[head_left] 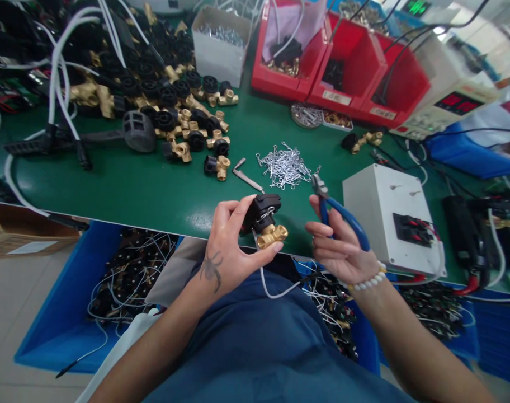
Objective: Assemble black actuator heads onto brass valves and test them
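My left hand (227,246) is closed around a black and brass valve (267,220), held just over the near edge of the green table (146,184); a white wire hangs down from the valve. My right hand (339,246) grips blue-handled pliers (341,211), jaws pointing up and left, a short way right of the valve. A heap of small silver wire clips (285,166) lies on the table just beyond both hands.
A pile of black and brass valves (188,120) with white cables covers the far left. Red bins (339,67) and a cardboard box (220,45) stand at the back. A white switch box (391,215) sits right. Blue crates (70,313) of wired valves flank my lap.
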The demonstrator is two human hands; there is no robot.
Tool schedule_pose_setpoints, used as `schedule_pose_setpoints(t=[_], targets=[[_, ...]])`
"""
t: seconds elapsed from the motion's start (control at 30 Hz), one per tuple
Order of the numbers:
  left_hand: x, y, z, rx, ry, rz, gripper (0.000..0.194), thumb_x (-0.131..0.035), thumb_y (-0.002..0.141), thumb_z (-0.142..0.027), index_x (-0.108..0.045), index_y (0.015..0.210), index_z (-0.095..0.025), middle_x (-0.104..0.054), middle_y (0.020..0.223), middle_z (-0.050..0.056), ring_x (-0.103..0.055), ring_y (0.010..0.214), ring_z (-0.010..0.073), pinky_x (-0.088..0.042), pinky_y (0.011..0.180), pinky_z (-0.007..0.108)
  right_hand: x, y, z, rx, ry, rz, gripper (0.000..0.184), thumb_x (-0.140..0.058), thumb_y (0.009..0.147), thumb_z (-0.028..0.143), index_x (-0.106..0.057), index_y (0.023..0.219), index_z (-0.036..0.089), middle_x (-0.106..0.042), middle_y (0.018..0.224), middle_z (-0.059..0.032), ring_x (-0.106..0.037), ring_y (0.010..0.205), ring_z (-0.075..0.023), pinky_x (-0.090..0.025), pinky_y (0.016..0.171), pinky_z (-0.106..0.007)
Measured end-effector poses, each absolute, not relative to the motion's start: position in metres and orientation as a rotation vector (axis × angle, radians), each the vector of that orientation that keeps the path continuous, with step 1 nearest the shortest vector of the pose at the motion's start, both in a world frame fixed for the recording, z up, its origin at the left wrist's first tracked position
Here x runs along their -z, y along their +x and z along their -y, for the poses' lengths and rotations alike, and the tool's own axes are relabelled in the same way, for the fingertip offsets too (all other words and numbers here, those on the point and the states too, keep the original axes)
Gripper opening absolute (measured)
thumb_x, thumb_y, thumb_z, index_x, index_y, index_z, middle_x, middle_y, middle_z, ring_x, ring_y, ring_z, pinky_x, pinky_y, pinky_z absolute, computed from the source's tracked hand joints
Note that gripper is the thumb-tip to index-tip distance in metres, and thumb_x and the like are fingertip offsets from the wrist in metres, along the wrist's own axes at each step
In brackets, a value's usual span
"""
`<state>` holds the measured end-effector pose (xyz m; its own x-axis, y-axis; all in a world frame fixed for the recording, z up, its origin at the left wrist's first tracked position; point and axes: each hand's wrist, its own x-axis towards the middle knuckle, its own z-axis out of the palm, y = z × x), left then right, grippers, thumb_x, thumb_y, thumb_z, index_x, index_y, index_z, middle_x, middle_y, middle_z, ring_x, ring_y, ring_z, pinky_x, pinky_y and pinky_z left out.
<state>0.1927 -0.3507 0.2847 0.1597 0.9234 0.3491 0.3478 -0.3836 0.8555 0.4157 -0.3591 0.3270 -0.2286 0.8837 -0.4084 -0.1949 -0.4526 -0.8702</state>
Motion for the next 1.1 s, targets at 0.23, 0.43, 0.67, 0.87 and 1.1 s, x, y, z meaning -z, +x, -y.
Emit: schedule_pose_setpoints(t=[0.23,0.43,0.67,0.87,1.1], targets=[[-0.285,0.191,0.351,-1.186,1.849,-1.21,0.075,-0.077,0.078,-0.042,-0.047,0.143,-0.021,-0.05,0.119,0.009,-0.056,0.113,0.0248,-0.059,0.09,0.039,-0.321,0.406,0.364,-2.08,-1.001,0.508,0.049,-0.051,0.09,0.071,-0.063,0.121,0.034,-0.061,0.08,0.0022,-0.037,0.054,-0.0079,-0.038,0.052,-0.021],[-0.284,0.192,0.35,-1.187,1.863,-1.219,0.075,-0.077,0.078,-0.042,-0.048,0.143,-0.022,-0.05,0.12,0.009,-0.056,0.113,0.0255,-0.058,0.093,0.042,-0.32,0.414,0.355,-1.97,-1.027,0.555,0.047,-0.078,0.071,0.061,-0.059,0.085,0.021,-0.036,0.063,0.0082,-0.021,0.05,-0.0055,-0.032,0.047,-0.018],[-0.284,0.192,0.351,-1.194,1.849,-1.206,0.073,-0.077,0.078,-0.04,-0.048,0.143,-0.026,-0.049,0.12,0.008,-0.057,0.111,0.0248,-0.059,0.091,0.042,-0.317,0.411,0.351,-1.84,-1.324,0.815,0.049,-0.077,0.078,0.056,-0.045,0.071,0.019,-0.043,0.066,0.0056,-0.041,0.058,-0.0068,-0.04,0.053,-0.02],[-0.285,0.192,0.35,-1.183,1.834,-1.192,0.073,-0.077,0.078,-0.04,-0.048,0.142,-0.023,-0.049,0.12,0.008,-0.056,0.113,0.0256,-0.059,0.094,0.045,-0.333,0.426,0.349,-0.558,-2.263,1.835,0.047,-0.046,0.096,0.059,-0.064,0.1,0.016,-0.064,0.091,-0.011,-0.061,0.083,-0.025,-0.05,0.075,-0.039],[-0.285,0.192,0.35,-1.188,1.845,-1.201,0.073,-0.078,0.077,-0.04,-0.049,0.142,-0.023,-0.05,0.119,0.008,-0.056,0.112,0.0251,-0.059,0.092,0.043,-0.326,0.388,0.354,0.07,-2.522,2.275,0.074,-0.043,0.097,0.063,-0.055,0.136,0.001,-0.057,0.127,-0.0282,-0.056,0.116,-0.0401,-0.05,0.091,-0.047]])
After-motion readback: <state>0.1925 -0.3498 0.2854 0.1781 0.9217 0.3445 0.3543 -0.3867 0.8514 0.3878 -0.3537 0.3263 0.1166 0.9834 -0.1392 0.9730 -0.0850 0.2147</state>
